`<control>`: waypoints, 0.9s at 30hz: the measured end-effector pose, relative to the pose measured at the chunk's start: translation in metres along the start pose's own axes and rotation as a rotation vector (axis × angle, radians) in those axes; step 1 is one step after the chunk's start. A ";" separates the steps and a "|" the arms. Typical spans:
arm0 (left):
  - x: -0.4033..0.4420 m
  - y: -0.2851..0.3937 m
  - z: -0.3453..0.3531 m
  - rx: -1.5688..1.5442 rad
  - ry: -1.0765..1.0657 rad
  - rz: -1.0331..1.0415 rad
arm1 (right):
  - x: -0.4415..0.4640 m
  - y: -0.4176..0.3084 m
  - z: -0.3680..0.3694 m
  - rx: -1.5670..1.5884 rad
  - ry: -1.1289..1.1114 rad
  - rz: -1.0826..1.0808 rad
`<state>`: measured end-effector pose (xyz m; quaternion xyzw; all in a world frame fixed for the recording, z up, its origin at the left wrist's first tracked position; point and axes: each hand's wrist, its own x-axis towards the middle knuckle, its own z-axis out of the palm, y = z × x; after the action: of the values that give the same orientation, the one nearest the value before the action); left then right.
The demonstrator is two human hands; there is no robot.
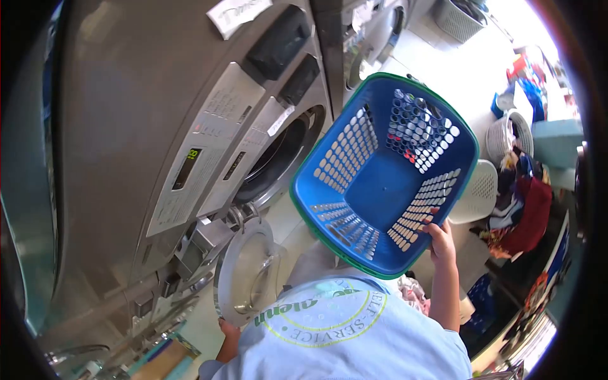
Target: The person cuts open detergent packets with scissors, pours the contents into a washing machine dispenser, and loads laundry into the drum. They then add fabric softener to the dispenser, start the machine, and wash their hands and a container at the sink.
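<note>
Here, the blue basket [384,187] is up in front of the person's chest, tipped so you look right down into it; its green rim [380,75] comes near the grey machine [145,126] on the left side; the right hand [439,244] has its fingers closed on the basket's near right edge; the left hand [229,329] is low down by the edge of the round door [244,272], and it is small and partly hidden, so I cannot tell if its fingers grip; the door hangs wide open, with a thin strip of pale floor showing between it and the basket; the most open room is past the basket's far end, where the bright floor [484,76] spreads out.

The open door sticks out on the left, and the machine's dark round hole [278,152] is just above it; a pale basket [479,196] sits close by the blue one on the right; next to that are a heap of clothes [506,209], a dark red cloth [533,212] and a white basket [503,136]; far off at the top is a grey basket [456,24].

The floor is light and shiny; a second machine [373,31] stands past the first; the first has a small green-lit screen [192,154].
</note>
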<state>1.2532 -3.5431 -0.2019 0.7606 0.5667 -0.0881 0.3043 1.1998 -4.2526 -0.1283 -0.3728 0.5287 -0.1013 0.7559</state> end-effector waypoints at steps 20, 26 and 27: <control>-0.083 0.257 0.504 0.207 -0.391 1.385 | 0.176 0.266 -0.008 -0.160 0.034 0.134; -0.031 0.392 0.619 0.464 0.346 1.558 | 0.239 0.359 0.005 -0.030 0.139 0.123; -0.020 0.414 0.634 0.585 0.410 1.503 | 0.248 0.368 0.015 0.000 0.137 0.154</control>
<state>1.7598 -3.9877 -0.5488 0.9856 -0.0937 0.1354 -0.0372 1.2280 -4.1232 -0.5525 -0.3234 0.6062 -0.0683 0.7233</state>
